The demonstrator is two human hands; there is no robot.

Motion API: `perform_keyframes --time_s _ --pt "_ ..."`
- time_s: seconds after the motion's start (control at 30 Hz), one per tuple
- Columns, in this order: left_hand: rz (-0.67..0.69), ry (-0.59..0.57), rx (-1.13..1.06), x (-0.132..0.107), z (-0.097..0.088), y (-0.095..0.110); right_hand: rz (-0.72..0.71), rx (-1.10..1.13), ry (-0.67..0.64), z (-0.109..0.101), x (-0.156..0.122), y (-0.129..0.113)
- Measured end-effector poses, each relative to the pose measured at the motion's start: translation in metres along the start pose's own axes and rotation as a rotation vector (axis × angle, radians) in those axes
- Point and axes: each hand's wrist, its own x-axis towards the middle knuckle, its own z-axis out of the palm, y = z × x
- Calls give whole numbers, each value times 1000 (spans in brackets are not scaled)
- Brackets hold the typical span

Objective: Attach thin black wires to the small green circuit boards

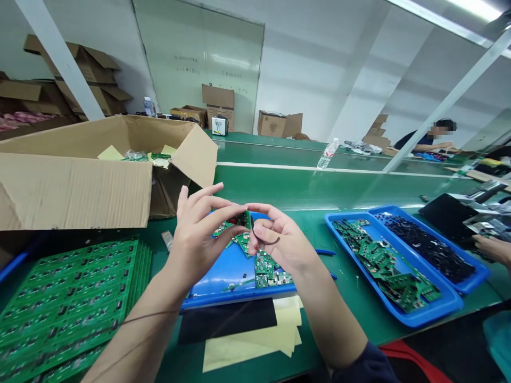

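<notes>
My left hand (197, 234) and my right hand (279, 239) meet above a blue tray (223, 274). Between their fingertips sits a small green circuit board (242, 219); the left thumb and forefinger pinch it, the other fingers spread. My right hand is curled, pinching the board's other side, and a thin dark wire (263, 238) curves across its fingers. Several more small green boards (268, 268) lie in the tray just below the hands.
A stack of large green panel boards (67, 298) lies at the left, behind it an open cardboard box (80, 181). Yellow and black sheets (255, 332) lie near the front edge. Two blue trays (435, 308) with boards and black parts stand right, by another person's hand (493, 249). A water bottle (328, 153) stands farther back.
</notes>
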Motion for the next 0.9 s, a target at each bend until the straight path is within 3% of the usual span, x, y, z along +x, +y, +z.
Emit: perform_keyframes --time_s 0.13,0.23,0.5,0.73,0.9 --pt "-39 -6 -85 1 0 2 192 147 -101 -4 2 0" --pt "-59 -57 -178 1 -1 1 229 154 -112 -9 5 1" --pt "-157 25 -278 0 3 -1 -97 -63 46 1 1 4" --pt "-232 88 -209 1 4 4 -116 -120 66 5 -3 2" --pt "-168 76 -200 -1 6 -1 -95 -63 77 4 -1 3"
